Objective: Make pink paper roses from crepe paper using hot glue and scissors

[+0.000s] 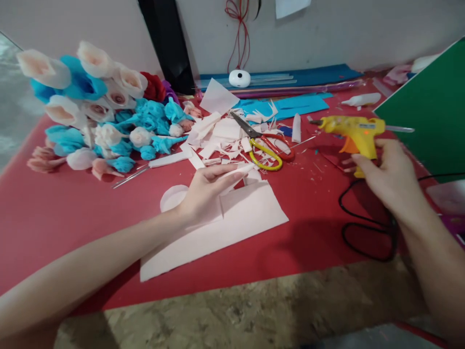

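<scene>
Thumb and fingers of the left hand (204,194) pinch a slim pale-pink paper strip (247,169) above a flat pale-pink sheet (250,208); the right hand (392,169) grips a yellow plastic glue gun (352,127), well apart. Farther off, blue, white and red paper flowers (83,80) look finished; the pinched strip, I'd judge, doesn't. Fingers cover it, so rolled or folded, I can't tell.

The worktop (308,194) was covered in red. Pale paper scraps (227,130) were heaped on it; left of the heap, blue and whitish flowers (99,111) were massed; behind it, blue sheets (301,105) were laid; in front, a pale sheet (203,242) was spread; to its right, a white bottle (362,100) was set.
</scene>
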{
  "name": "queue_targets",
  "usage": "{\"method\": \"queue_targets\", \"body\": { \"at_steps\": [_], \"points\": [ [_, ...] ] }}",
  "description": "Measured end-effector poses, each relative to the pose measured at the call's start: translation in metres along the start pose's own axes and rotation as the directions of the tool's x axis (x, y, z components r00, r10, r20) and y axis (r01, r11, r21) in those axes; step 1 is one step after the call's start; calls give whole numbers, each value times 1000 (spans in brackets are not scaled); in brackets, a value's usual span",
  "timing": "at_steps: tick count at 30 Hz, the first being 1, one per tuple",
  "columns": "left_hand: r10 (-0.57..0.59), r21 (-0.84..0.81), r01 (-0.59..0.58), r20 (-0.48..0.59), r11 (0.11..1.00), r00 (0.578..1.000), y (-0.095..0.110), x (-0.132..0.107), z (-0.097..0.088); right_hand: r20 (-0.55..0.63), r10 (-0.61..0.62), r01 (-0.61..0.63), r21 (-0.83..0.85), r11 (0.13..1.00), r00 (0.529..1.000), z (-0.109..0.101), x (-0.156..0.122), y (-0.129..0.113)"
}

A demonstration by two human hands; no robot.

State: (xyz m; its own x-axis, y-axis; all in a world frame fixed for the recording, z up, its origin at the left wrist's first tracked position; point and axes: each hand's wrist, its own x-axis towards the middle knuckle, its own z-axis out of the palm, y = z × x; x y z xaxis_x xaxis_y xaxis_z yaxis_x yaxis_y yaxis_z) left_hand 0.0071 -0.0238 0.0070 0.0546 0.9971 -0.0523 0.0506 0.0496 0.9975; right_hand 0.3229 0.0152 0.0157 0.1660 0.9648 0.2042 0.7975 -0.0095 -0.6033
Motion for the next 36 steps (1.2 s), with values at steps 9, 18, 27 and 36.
{"method": "queue_targets", "body": {
  "at_steps": [9, 18, 27, 36],
  "points": [
    [6, 1, -6, -42, 1000, 999, -7, 2, -2, 48, -40, 15, 444, 896, 998, 5, -22, -35],
    [26, 116, -29, 32, 993, 999, 0, 0, -4, 182, 27, -22, -31, 999, 983, 12, -23, -28],
    [147, 205, -167, 112, 964, 983, 2, -4, -4, 104, -244, 264, -445, 855, 964, 10, -40, -46],
    [293, 192, -347, 262, 918, 920, 20, -19, -2, 329, -454, 241, 523, 818, 828, 30, -76, -110]
  ]
}}
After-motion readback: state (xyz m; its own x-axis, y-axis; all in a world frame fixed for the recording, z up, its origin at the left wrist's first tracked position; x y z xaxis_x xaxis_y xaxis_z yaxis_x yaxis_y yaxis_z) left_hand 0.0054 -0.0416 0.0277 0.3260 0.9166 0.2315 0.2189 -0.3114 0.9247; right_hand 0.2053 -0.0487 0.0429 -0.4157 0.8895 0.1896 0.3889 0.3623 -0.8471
